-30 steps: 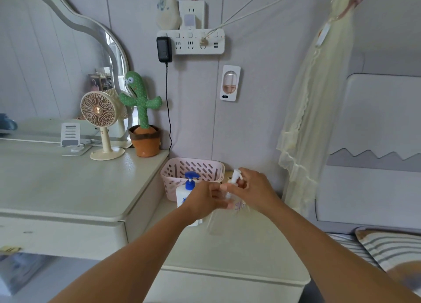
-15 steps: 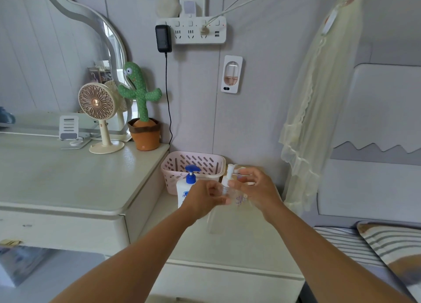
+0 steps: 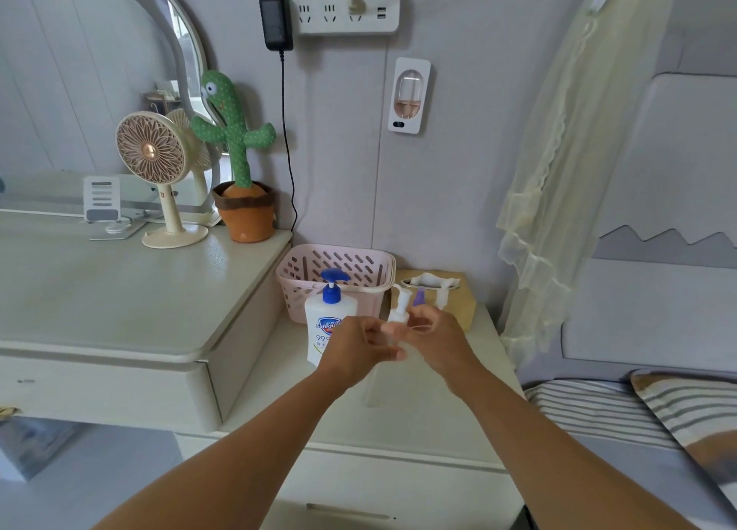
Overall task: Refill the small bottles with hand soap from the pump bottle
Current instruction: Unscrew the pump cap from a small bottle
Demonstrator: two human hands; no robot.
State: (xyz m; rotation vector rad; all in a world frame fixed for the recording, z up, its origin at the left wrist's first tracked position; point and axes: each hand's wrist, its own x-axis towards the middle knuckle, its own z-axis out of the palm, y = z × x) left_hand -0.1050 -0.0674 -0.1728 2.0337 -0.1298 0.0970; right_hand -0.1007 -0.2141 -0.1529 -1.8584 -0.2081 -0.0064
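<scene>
1. A bedroom corner with a pale grey wall. A low white nightstand (image 3: 418,410) stands between a taller dresser (image 3: 119,298) on the left and a bed on the right.
2. The pump bottle (image 3: 325,322), white with a blue head, stands upright on the nightstand, just near of a pink basket (image 3: 303,274) and just left of the hands.
3. The left hand (image 3: 359,350) has its fingers curled round the clear body of a small bottle (image 3: 399,310), held upright above the nightstand. Only the bottle's white spray top shows clearly.
4. The right hand (image 3: 440,340) is curled at the bottle's neck, fingertips pinching just under the top. Blur hides the exact hold.
5. Another small bottle with a purple cap (image 3: 418,298) stands just beyond the hands.
6. The step in hand looks like unscrewing the top to open the bottle for filling.
7. Next, the top would need to come off and be set down. The open mouth would then go under the pump's spout, held steady and upright so the soap does not run down the outside.
</scene>
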